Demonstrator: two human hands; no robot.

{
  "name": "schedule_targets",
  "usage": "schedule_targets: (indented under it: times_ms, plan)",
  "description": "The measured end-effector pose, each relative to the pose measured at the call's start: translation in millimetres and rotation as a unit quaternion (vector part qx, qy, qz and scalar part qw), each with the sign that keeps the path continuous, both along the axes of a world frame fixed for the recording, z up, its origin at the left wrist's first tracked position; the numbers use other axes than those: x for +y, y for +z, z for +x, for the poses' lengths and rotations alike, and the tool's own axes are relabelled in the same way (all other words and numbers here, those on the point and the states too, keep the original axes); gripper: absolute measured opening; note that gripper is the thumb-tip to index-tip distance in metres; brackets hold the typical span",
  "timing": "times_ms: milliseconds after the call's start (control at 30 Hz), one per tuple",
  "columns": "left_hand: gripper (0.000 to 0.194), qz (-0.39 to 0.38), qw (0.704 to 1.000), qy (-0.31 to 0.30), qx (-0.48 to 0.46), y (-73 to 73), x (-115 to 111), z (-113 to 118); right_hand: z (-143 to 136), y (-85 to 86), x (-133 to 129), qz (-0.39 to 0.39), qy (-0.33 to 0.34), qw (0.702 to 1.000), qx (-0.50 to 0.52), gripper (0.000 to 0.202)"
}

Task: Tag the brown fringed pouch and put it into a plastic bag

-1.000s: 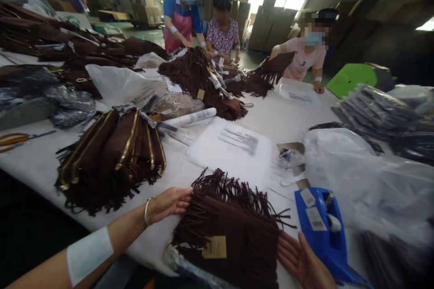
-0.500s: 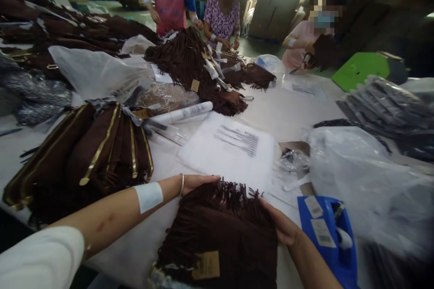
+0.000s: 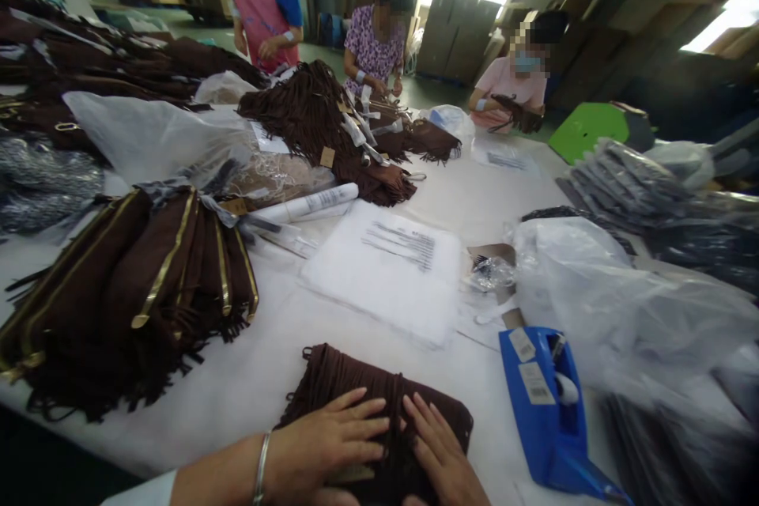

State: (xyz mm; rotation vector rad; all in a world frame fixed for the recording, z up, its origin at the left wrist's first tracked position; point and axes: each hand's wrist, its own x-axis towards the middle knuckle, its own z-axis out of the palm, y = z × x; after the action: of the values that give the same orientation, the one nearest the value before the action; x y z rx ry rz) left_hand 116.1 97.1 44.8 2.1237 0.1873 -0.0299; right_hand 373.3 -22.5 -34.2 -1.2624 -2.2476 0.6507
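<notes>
A dark brown fringed suede bag (image 3: 349,375) lies folded at the near edge of the white table (image 3: 249,379). My left hand (image 3: 323,443) rests flat on it, fingers spread, with a silver bangle on the wrist. My right hand (image 3: 436,451) lies flat beside it on the right part of the bag, fingers apart. The fringe is tucked over under both palms. Neither hand grips anything.
A blue tape dispenser (image 3: 542,403) sits right of the bag. A stack of clear printed bags (image 3: 385,265) lies beyond. A row of brown bags with gold zippers (image 3: 136,277) stands at left. Plastic-wrapped bundles (image 3: 622,300) fill the right. Three people work at the far end.
The fringe, spread out toward the far side before, is now folded back over the bag. Both hands moved from its far edge and sides onto its top, pressing flat.
</notes>
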Motion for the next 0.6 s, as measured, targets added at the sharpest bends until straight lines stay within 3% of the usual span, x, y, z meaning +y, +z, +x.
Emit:
schedule_targets:
  times_ms: [67, 167, 200, 267, 333, 367, 467, 533, 600]
  plan:
    - [0.052, -0.003, 1.000, 0.005, -0.005, 1.8, -9.5, -2.6, -0.5, -4.3, -13.9, -0.010, 0.021, 0.999, 0.037, 0.060]
    - [0.043, -0.016, 1.000, 0.010, -0.022, 6.6, -14.7, -4.0, 6.6, 21.8, -18.5, -0.094, 0.048, 0.978, 0.179, 0.041]
    - [0.040, -0.018, 0.999, 0.013, -0.027, 7.6, -15.8, -4.2, 9.5, 34.3, -14.8, -0.110, 0.017, 0.965, 0.235, 0.044]
    - [0.038, -0.019, 0.999, 0.021, -0.027, 7.4, -18.7, -4.5, 12.8, 56.5, 0.5, -0.126, -0.114, 0.935, 0.312, 0.052]
    - [0.037, -0.014, 0.999, 0.030, -0.028, 5.4, -23.2, -5.3, 9.9, 68.7, 22.1, -0.142, -0.235, 0.913, 0.301, 0.050]
    - [0.038, -0.011, 0.999, 0.033, -0.030, 4.5, -26.1, -6.3, 5.6, 69.9, 32.4, -0.160, -0.260, 0.913, 0.271, 0.047]
    - [0.038, -0.013, 0.998, 0.041, -0.038, 5.9, -36.0, -12.9, -15.2, 54.6, 47.7, -0.182, -0.206, 0.949, 0.153, 0.042]
    - [0.033, -0.040, 0.995, 0.065, -0.058, 11.1, -40.0, -19.5, -28.2, 32.2, 42.9, -0.136, -0.113, 0.980, 0.095, 0.037]
    - [0.030, -0.085, 0.984, 0.128, -0.089, 17.6, -36.1, -25.1, -34.9, 7.0, 32.7, -0.057, -0.010, 0.997, 0.052, 0.036]
